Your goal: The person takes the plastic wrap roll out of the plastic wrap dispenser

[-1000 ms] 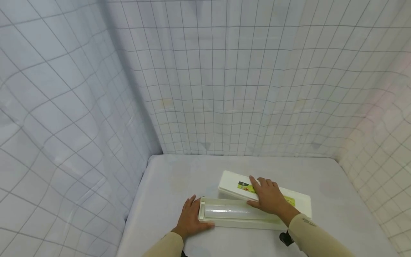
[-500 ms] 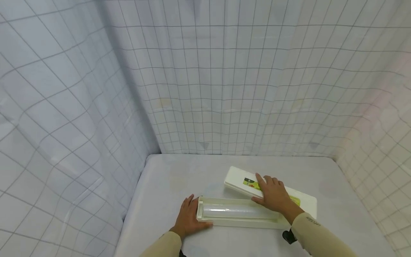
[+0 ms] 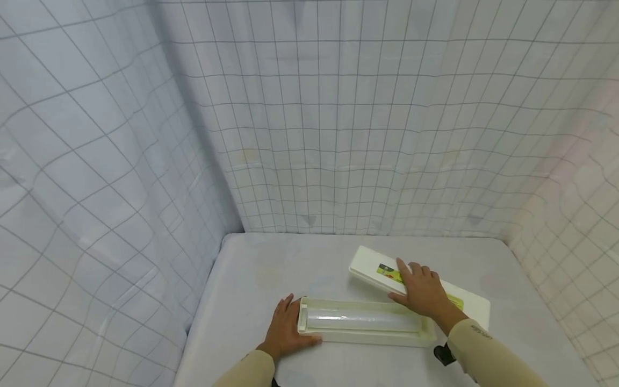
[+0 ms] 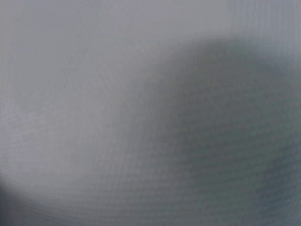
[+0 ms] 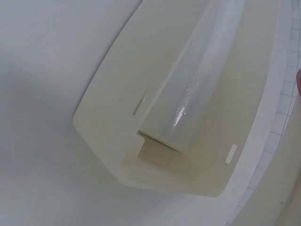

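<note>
A long cream plastic box (image 3: 372, 337) lies uncovered on the table in the head view, with a roll of clear plastic film (image 3: 360, 320) inside. My left hand (image 3: 284, 329) grips the box's left end, thumb along the front wall and fingers at the rear corner. Behind and to the right, my right hand (image 3: 424, 291) holds the white lid (image 3: 369, 260) across its width; the lid is slanted and bears a yellow-green label (image 3: 389, 272). The right wrist view shows the box's end (image 5: 155, 174) and the film roll (image 5: 197, 89) close up. Only a blurred grey surface fills the left wrist view.
A white-covered table (image 3: 285, 263) bears the box. Grid-patterned white sheets (image 3: 333, 134) rise behind it and on both sides. A black wrist device (image 3: 444, 355) sits under the right sleeve.
My right hand has carried the lid to the right and slightly back, uncovering the box's right end. The left hand has stayed on the box, which remains nearly in place.
</note>
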Available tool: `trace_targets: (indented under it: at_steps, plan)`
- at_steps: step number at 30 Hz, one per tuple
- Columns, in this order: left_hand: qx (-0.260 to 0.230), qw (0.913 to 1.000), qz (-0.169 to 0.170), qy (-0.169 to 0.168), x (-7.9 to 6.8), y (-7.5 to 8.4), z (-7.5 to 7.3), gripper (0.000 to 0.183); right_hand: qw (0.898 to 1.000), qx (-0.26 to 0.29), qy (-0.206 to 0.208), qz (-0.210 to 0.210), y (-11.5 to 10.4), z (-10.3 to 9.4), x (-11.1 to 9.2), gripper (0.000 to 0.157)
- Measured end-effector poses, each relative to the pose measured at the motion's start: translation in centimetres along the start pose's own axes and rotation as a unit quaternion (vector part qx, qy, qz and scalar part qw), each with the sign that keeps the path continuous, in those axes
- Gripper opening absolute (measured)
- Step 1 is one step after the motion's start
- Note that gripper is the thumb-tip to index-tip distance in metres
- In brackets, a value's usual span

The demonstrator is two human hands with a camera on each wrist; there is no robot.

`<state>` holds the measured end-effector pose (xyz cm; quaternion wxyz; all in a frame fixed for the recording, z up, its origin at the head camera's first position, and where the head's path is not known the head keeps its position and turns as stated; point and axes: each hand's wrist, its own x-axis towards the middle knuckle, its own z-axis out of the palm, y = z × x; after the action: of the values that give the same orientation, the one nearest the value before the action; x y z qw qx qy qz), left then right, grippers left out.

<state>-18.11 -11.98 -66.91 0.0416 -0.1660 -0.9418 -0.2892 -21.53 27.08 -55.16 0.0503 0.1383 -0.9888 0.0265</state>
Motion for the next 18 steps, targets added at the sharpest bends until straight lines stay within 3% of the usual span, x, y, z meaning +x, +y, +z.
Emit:
trace_targets:
  at_steps: [18]
  plan:
    - [-0.004,0.9999,0.0,0.009,0.1,-0.3,0.3,0.105,0.997,0.011,-0.019,0.067,3.0,0.2,-1.1,0.097]
